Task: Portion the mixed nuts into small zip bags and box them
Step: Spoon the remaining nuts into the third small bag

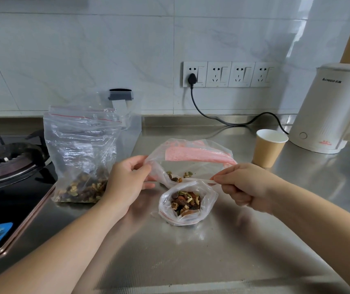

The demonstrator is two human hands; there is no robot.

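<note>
A small open zip bag (187, 203) with mixed nuts stands on the steel counter in front of me. Just behind it lies a pink-backed clear bag (193, 155) with a few nuts near its mouth. My left hand (127, 181) pinches that bag's left edge. My right hand (242, 184) holds a thin white spoon (199, 181) by its handle, the tip pointing left over the small bag's rim. A large zip bag (80, 158) of mixed nuts stands upright at the left, beside my left hand.
A gas stove (8, 166) fills the left side. A paper cup (269, 148) and a white kettle (329, 111) stand at the right, with the kettle's cord (212, 117) running along the back wall. A clear container (127, 124) stands behind the large bag.
</note>
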